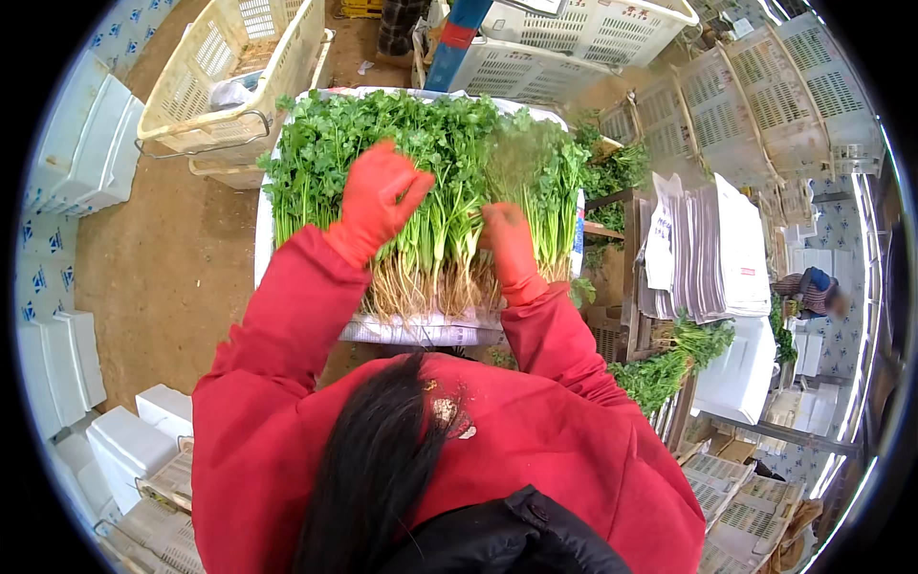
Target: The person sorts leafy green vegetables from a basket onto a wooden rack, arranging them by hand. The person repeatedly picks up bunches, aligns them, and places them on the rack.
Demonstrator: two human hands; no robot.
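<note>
Leafy green herbs with roots (445, 165), which look like celery or coriander, stand packed in a white foam box (264, 237) lined with printed paper (430, 331). The leaves point away from me and the pale roots lie towards me. My left hand (380, 201), in an orange rubber glove, is over the left-middle of the greens, its fingers curled; whether it holds any stems cannot be told. My right hand (508, 240), gloved alike, is at the stems right of the middle, its fingertips against them; its grip is partly hidden.
A plastic crate (208, 122) stands beyond at the left, more crates (531, 64) behind the box. Right of me, a rack holds stacked paper sheets (699, 244) and loose greens (667, 366). White foam boxes (129, 445) stand lower left. Another person (814, 290) bends at the far right.
</note>
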